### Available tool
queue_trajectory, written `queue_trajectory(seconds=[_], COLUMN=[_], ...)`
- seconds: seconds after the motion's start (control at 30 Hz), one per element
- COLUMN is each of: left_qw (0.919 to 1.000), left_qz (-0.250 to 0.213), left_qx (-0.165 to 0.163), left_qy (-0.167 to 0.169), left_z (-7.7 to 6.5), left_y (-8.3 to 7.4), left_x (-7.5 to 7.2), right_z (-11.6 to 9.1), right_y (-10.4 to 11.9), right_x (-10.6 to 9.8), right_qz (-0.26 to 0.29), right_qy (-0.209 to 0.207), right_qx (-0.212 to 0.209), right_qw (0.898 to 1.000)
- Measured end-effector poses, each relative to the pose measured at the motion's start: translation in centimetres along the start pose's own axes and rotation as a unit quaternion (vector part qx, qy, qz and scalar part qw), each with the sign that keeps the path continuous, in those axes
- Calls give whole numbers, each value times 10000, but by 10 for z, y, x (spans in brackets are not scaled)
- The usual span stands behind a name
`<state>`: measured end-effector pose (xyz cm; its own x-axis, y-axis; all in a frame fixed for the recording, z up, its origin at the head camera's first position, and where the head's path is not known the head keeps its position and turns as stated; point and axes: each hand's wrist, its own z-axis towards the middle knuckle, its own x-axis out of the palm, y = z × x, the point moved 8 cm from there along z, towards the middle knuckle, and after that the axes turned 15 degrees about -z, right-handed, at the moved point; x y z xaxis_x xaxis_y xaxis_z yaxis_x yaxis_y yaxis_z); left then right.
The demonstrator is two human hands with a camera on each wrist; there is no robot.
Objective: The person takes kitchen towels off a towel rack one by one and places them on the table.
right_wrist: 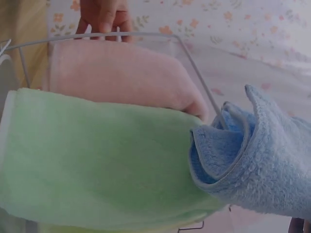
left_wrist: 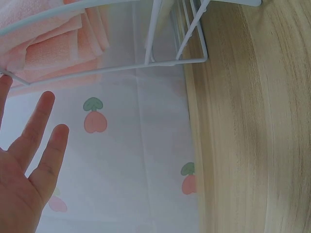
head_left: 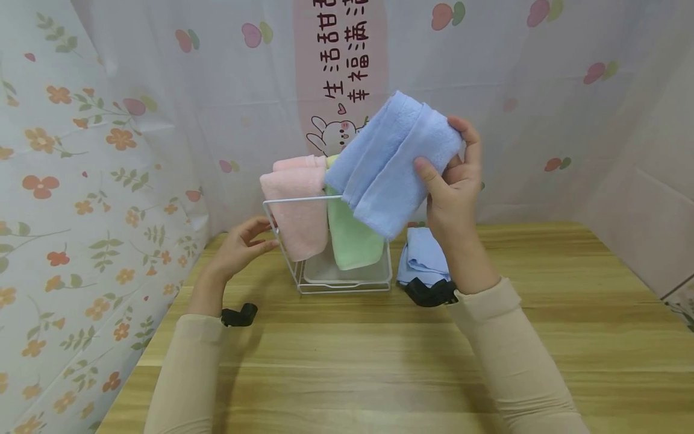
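A folded blue towel (head_left: 398,166) is held up in my right hand (head_left: 455,187), the thumb on its near face and the fingers behind. Its lower left corner overlaps the top of a white wire rack (head_left: 303,199). Over the rack hang a folded pink towel (head_left: 298,217) and, to its right, a green towel (head_left: 353,238), with a bit of yellow cloth behind. My left hand (head_left: 238,250) is at the rack's left side, fingertips right at the wire. In the left wrist view, the fingers of the left hand (left_wrist: 29,165) are spread and nearly straight.
Another folded blue towel (head_left: 425,256) lies on the wooden table (head_left: 347,367) to the right of the rack. A pale tray (head_left: 347,275) forms the rack's base. Printed cloth (head_left: 217,90) hangs behind the table and along its left side.
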<state>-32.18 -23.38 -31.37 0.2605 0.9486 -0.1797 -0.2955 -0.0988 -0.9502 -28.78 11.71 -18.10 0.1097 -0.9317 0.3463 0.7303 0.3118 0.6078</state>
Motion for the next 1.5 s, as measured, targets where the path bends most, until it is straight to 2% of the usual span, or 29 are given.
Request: queue_trajectory(seconds=[0.17,0.53,0.87,1.13,1.3,1.5], left_qw=[10000,10000,10000,10000,10000,9999], left_qz=[-10,20,-20,-40,-90,-149], left_qx=[15,-58,-71,-26,19,0], left_qy=[13,-21,-10,-27,-13,-26], left_z=[-1,0,-1,-1,-1,-1], left_y=[-1,-1,-2,-1,-1,1], left_x=[1,2,3,2,2,2], right_z=[5,8,6,2,-1,-5], right_y=[7,19,18,10,5,1], right_x=[-10,-28,-45,-63,-74,-89], right_qz=[465,255,321,275,461,355], right_qy=[-316,-523,-654,-893,-1010,-1058], right_qx=[-61,-385,-437,-195,39,122], right_qw=[9984,9976,9964,9954,9938,9937])
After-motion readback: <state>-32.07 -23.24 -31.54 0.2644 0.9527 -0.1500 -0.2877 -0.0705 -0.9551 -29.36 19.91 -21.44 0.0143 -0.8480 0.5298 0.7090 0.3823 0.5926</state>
